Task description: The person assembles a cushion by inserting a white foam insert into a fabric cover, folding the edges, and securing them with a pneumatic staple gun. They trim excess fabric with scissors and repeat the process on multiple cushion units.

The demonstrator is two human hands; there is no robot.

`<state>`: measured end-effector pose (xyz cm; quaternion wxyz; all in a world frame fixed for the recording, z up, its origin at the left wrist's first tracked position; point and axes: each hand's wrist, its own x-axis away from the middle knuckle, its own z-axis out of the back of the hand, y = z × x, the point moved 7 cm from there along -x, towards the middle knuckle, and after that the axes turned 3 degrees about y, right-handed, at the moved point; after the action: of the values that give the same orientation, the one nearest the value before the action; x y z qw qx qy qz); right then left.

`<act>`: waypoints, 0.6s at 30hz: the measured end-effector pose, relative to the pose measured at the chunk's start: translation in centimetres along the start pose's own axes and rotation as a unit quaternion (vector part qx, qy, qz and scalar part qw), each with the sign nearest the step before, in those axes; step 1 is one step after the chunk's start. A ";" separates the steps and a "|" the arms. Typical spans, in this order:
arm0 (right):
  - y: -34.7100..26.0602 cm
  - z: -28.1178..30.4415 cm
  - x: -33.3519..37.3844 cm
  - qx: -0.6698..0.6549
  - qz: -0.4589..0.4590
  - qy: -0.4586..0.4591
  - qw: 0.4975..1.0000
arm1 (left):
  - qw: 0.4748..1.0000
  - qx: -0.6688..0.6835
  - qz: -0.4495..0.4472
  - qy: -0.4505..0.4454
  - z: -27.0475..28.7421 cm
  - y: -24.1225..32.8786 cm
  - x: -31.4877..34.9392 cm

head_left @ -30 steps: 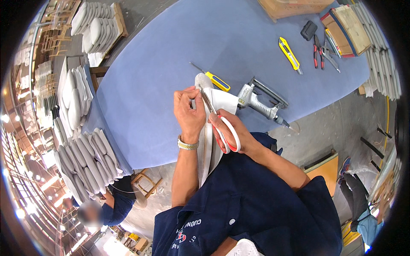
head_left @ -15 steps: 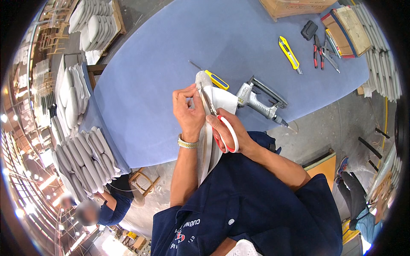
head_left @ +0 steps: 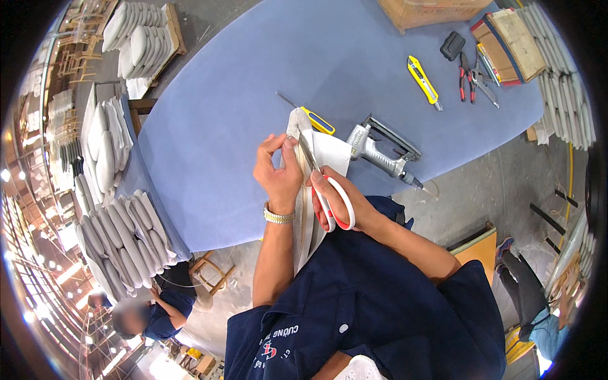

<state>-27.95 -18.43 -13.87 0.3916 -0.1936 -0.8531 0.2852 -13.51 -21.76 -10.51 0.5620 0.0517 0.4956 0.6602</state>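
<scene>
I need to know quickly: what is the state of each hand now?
Left hand: closed in a pinch at the cushion; exactly what it grips cannot be told.
Right hand: closed, holding the scissors.

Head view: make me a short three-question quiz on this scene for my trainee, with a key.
1. Which hand holds the scissors?
2. True or false: the yellow screwdriver lies to the left of the silver staple gun.
3. The tabletop is: a) green; b) blue; c) red.

Key: 1. The right hand. 2. True. 3. b.
</scene>
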 end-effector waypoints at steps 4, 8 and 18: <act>0.1 0.0 -0.1 -0.016 0.013 0.011 1.000 | 0.998 0.027 0.052 -0.020 -0.1 0.4 0.8; -0.1 0.2 -0.3 -0.029 0.031 0.014 0.999 | 0.995 0.045 0.091 -0.014 -0.2 0.6 1.1; -0.8 1.3 0.5 0.024 0.026 0.013 0.999 | 0.980 0.132 0.144 0.041 -0.4 -1.3 1.7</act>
<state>-29.32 -19.22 -13.75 0.3995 -0.2102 -0.8354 0.3134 -13.47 -20.84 -12.44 0.4286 0.1691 0.5884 0.6645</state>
